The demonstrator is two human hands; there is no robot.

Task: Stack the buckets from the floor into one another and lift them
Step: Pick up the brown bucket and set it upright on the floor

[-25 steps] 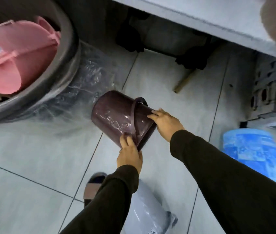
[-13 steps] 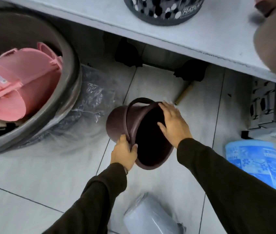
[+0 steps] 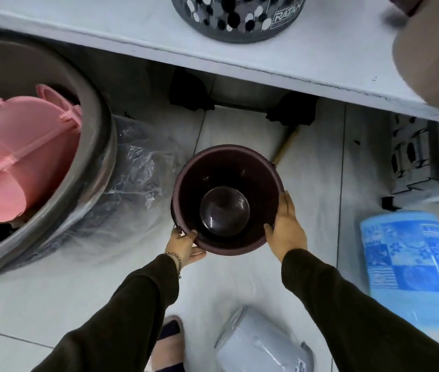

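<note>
A dark maroon bucket (image 3: 226, 178) is held upright above the tiled floor, its mouth facing me and its round bottom showing inside. My left hand (image 3: 183, 244) grips its near-left rim by the handle mount. My right hand (image 3: 286, 228) presses flat on the right rim and wall. A pale grey bucket wrapped in plastic (image 3: 261, 345) lies on its side on the floor near my foot. A blue patterned bucket in plastic (image 3: 411, 261) lies at the right.
A big grey tub (image 3: 100, 146) at left holds a pink bucket (image 3: 20, 162), with crumpled clear plastic (image 3: 143, 162) beside it. A white shelf (image 3: 105, 25) spans the top with a spotted grey basket (image 3: 237, 17). A wooden stick (image 3: 285, 149) lies under it. Grey crates (image 3: 425, 151) stand right.
The maroon bucket went from lying on its side to upright with its mouth up. My hands shifted to opposite sides of its rim, and its handle dropped out of sight.
</note>
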